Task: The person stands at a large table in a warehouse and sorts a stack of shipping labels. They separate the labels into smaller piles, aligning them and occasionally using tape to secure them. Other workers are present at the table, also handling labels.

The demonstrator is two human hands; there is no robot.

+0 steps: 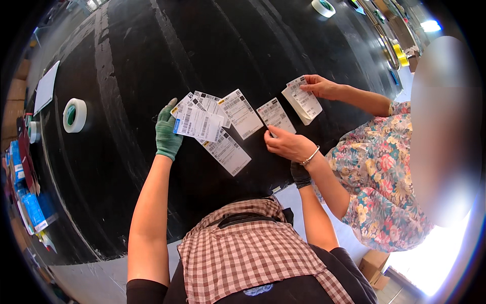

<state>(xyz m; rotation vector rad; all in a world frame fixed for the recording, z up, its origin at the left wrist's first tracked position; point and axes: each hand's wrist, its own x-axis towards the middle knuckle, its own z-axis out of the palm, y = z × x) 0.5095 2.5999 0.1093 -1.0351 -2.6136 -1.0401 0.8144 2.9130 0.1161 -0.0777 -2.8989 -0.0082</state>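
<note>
My left hand (168, 134), in a green glove, is at the left edge of a fan of white printed shipping labels and grips the blue-edged shipping label (200, 124). More labels overlap beneath it, and one label (227, 153) slants toward me. A further label (241, 114) lies to the right. My right hand (300, 175), dark-gloved, is low by the table edge, partly behind a co-worker's wrist; its fingers are hidden. The co-worker's near hand (286, 143) touches a label (276, 116), while their far hand (320, 87) holds a folded label strip (305, 103).
The black table (212, 55) has worn grey streaks. A tape roll (75, 115) and a white sheet (46, 87) are at left, another tape roll (323, 7) at the far right. Blue packages (33, 212) line the left side. The co-worker in a floral top (377, 177) stands close at right.
</note>
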